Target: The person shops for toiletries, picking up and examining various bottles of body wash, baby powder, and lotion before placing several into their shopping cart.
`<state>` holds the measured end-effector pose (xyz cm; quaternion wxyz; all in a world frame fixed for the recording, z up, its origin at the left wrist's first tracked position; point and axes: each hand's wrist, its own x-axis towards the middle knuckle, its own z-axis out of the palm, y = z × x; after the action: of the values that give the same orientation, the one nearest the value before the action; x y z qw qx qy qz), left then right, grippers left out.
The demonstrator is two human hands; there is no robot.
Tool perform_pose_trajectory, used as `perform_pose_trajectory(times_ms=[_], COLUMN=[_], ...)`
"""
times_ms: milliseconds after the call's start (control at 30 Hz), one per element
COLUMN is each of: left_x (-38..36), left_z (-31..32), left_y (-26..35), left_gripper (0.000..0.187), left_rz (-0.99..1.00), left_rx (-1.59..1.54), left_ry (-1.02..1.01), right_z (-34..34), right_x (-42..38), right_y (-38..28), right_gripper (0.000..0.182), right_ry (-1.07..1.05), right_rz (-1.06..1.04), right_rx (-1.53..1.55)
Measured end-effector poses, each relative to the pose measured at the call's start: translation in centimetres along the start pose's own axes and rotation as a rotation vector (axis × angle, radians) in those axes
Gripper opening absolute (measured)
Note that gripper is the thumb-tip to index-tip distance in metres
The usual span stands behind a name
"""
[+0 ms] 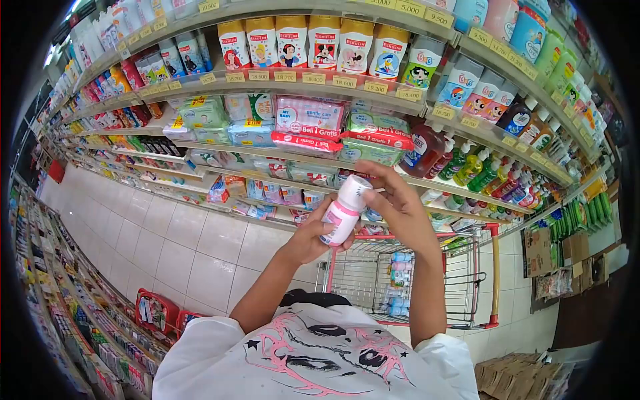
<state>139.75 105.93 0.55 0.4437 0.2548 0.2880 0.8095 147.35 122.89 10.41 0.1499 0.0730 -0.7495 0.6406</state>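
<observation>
A small pink bottle (341,219) with a white cap (352,189) is tilted in front of me, its top leaning to the right. My left hand (308,239) is wrapped round its lower body, the thumb lying across the front label. At the top, my right hand (399,208) curls its thumb and forefinger about the cap; small dark print shows there. Past the hands, a shelf holds wet-wipe packs, among them a pink pack (310,120) and a green pack (377,137).
A shopping cart (494,277) stands just beyond my right arm, with several small packs (400,283) inside. Shelves of character-printed bottles (325,43) and pump bottles (472,165) curve round ahead. Red baskets (157,310) sit on the tiled floor (207,257) at left; cardboard (520,377) lies lower right.
</observation>
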Motion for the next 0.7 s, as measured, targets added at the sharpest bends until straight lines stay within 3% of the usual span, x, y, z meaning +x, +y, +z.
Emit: perform_pose_trajectory(times_ms=[33,100,167,200,233,300,367,433,500,600,667,700], left_x=[0.1,0.5,1.6,2.0,2.3,3.4,4.4,5.5,6.3,5.9,5.4,4.8], left_z=[0.4,1.1,1.8,1.7,1.0,-0.7,-0.8,-1.4,-2.5,-4.4,-7.2,-8.1], left_y=[0.3,0.9,0.7,1.0,1.3,2.1,2.8,3.3,4.1,4.6,3.9,3.6], left_gripper=[0.075,0.068,0.066,0.065,0.065,0.066,0.068,0.071,0.081,0.092,0.100,0.100], left_rz=[-0.034,-0.057,0.356,0.462,0.465,0.548,0.575,0.690,0.785,0.695,0.432,0.448], left_rx=[-0.056,-0.120,0.567,0.694,0.689,1.191,1.232,1.275,1.247,1.157,1.179,1.186], left_ry=[-0.018,-0.028,0.244,0.294,0.271,0.298,0.259,0.281,0.205,0.203,0.177,0.167], right_z=[0.1,0.3,0.3,0.2,0.2,0.1,0.1,0.0,-0.2,-2.6,-4.5,-5.2], right_x=[0.3,0.8,1.3,1.6,1.9,2.7,3.9,5.5,7.6,11.1,15.1,17.3], right_y=[-0.8,-1.8,-1.0,-0.7,-0.8,-1.3,-1.9,-4.5,-7.3,-14.2,-19.0,-20.9], right_gripper=[0.042,0.047,0.047,0.048,0.048,0.050,0.050,0.046,0.042,0.037,0.038,0.038], right_ry=[0.005,-0.039,0.021,0.070,0.088,0.116,0.224,0.162,0.184,0.369,0.466,0.498], right_rz=[-0.004,0.060,0.048,0.034,0.028,0.094,0.119,0.282,0.194,-0.323,-0.481,-0.503], right_rx=[0.000,-0.288,-0.334,-0.380,-0.394,-0.239,-0.297,-0.505,-0.440,-0.940,-1.133,-1.146])
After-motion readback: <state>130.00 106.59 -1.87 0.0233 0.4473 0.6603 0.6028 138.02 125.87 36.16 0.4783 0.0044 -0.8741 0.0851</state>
